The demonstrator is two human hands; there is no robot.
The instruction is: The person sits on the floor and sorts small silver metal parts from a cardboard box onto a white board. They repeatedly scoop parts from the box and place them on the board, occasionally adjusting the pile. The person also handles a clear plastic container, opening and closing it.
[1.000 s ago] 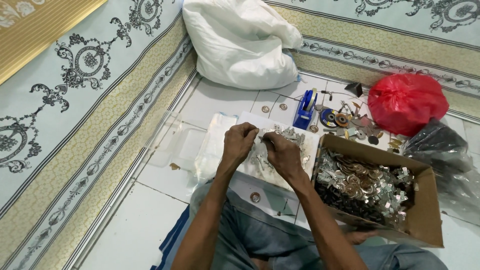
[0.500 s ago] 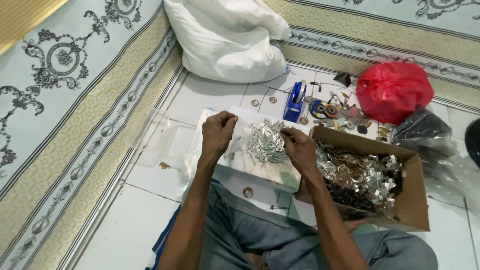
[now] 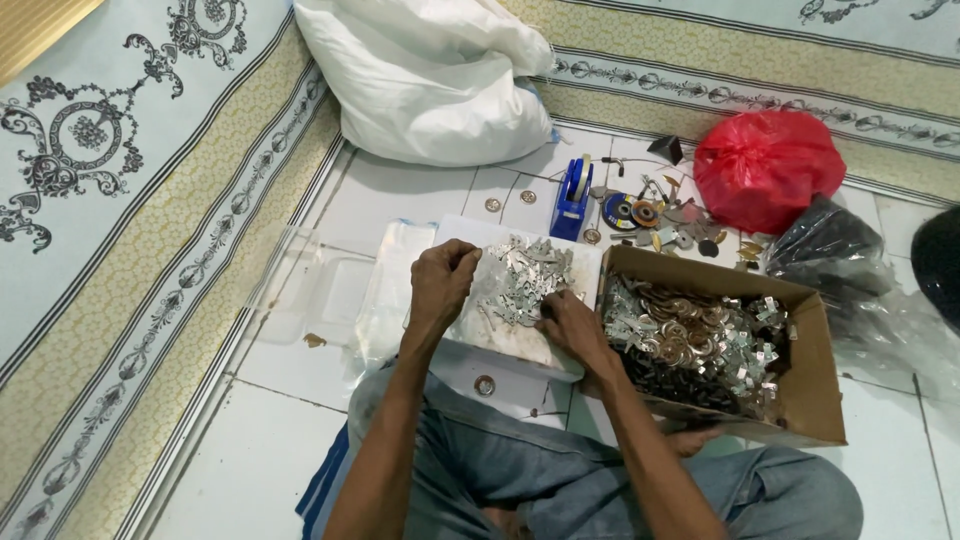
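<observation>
1. The left hand [image 3: 442, 285] is sitting on the near-left part of the white board [image 3: 520, 335], fingers curled in tight as if pinching something small; from here I cannot tell whether anything is actually between them.

2. The right hand [image 3: 568, 325] is lying low at the board's right side, fingers bent and pressing into the edge of the pile of small silver metal pieces [image 3: 527, 280]. It looks loosely closed rather than gripping, and I cannot see a piece held in it.

3. That pile is resting in the middle of the board, between the two hands, with the board itself sitting across the person's knees and the tiled floor [image 3: 270, 450].

4. I am judging this as sorting in progress: the pieces are being picked through by hand. The next move is calling for a fine fingertip pinch on one flat piece without scattering its neighbours.

5. Just right of the board, touching it, a cardboard box [image 3: 815, 400] is holding a heap of mixed silver and coppery parts.

6. Left of the board, clear plastic bags [image 3: 320, 290] are lying flat on the tiles.

7. Further out, a blue tape dispenser [image 3: 572, 192] is standing beside scattered small hardware, a red plastic bag [image 3: 765, 165] and a dark bag [image 3: 830, 245], while a white sack [image 3: 430, 80] is slumping on the patterned carpet [image 3: 130, 220].
</observation>
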